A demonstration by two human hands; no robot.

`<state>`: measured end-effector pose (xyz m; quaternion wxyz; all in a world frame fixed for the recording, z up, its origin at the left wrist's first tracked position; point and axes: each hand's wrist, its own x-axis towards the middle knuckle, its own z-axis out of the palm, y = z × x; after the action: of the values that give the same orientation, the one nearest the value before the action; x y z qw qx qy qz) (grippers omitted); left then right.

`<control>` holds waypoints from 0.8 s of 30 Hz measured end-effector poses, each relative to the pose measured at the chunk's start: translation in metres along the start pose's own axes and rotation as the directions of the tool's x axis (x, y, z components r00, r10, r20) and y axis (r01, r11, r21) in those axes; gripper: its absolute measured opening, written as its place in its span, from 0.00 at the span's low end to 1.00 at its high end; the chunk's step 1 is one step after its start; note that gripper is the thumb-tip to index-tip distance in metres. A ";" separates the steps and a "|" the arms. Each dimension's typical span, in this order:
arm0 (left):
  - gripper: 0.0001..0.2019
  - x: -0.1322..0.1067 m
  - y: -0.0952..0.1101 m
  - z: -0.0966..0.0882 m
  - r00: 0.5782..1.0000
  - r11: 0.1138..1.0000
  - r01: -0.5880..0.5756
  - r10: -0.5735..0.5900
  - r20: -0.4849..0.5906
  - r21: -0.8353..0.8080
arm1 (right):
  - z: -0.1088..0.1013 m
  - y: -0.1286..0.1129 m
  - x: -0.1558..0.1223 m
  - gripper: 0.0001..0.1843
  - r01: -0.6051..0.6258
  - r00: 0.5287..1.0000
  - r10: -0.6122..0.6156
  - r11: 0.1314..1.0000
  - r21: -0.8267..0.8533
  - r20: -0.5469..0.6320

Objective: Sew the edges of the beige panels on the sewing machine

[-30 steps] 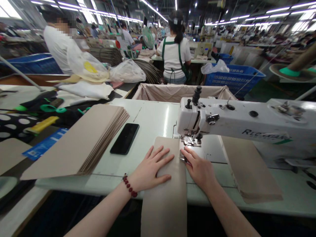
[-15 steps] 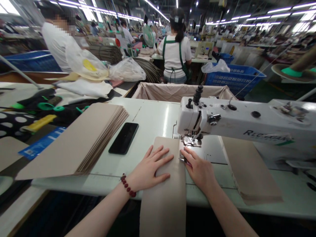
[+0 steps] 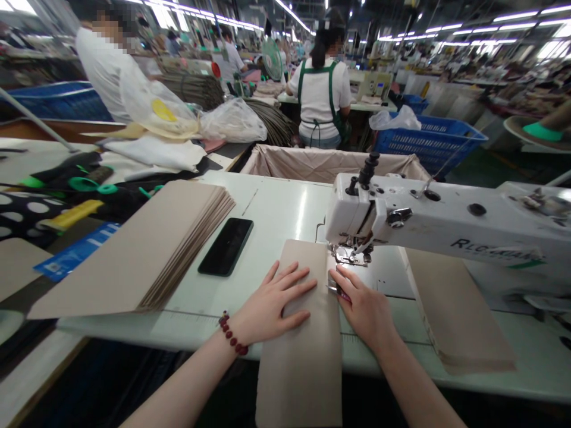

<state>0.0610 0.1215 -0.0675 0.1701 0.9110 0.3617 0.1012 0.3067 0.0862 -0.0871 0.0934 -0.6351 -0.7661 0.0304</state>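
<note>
A long beige panel [image 3: 298, 362] lies on the sewing table, its far right edge at the presser foot [image 3: 352, 255] of the white sewing machine [image 3: 428, 220]. My left hand [image 3: 283, 303] rests flat on this panel with fingers spread. At the panel's right edge, just in front of the presser foot, my right hand [image 3: 363, 306] is closed around small thread snips [image 3: 333, 286]. Their metal tip shows beside the fingers, pointing left, and part of a pinkish handle is visible. The near end of the panel hangs past the table's front edge.
A stack of beige panels [image 3: 129, 249] lies left, beside a black phone [image 3: 226, 246]. More beige panels [image 3: 459, 315] lie under the machine arm at right. Behind the table stands a cloth-lined bin [image 3: 307, 163]. Farther back are a blue basket [image 3: 428, 139] and co-workers.
The beige panel has slid slightly forward along the presser foot, with both hands keeping their places on it. The whole view has shifted a little.
</note>
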 end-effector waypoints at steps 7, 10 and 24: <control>0.27 0.000 0.002 -0.001 1.000 1.000 -0.004 0.004 0.001 0.000 | 0.000 0.001 -0.001 0.27 0.007 1.000 -0.007 1.000 0.009 -0.002; 0.27 0.000 0.002 -0.001 1.000 1.000 -0.005 0.005 0.005 0.004 | -0.001 0.000 -0.001 0.27 0.012 1.000 -0.012 1.000 0.020 -0.001; 0.26 0.000 0.001 0.000 1.000 1.000 -0.016 0.015 0.010 0.008 | -0.002 0.001 -0.001 0.27 0.012 1.000 -0.012 0.999 0.032 0.001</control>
<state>0.0619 0.1212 -0.0668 0.1674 0.9150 0.3542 0.0963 0.3078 0.0855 -0.0856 0.1031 -0.6288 -0.7695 0.0424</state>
